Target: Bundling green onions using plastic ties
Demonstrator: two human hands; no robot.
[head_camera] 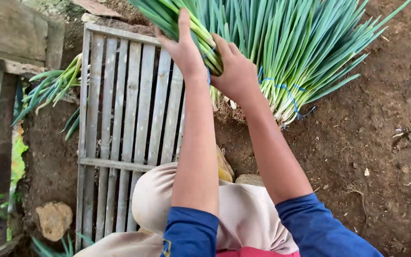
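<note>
Underfoot, bare brown soil covers most of the view, scattered with small dry scraps. Next in size, a wooden slatted rack lies flat on the soil at left centre, its slats running away from the person, with cross-bars at the far and near ends. A weathered wooden plank sits in the upper left corner.

A large heap of green onion bundles lies on the soil at upper right, just beside the rack. Leaves fan toward the upper right; the pale root ends point toward the person. Blue ties bind the bundles near the root ends.

A smaller loose bunch of green onions lies off the left edge of the rack, well apart from the heap.

A light brown stone rests on the soil at lower left.

Both arms reach forward in rolled blue sleeves over beige trousers.

The left hand presses on one held bundle at the near edge of the heap, thumb raised and fingers wrapped around the stalks. The right hand is closed around the same bundle just above its roots, touching the left hand.
</note>
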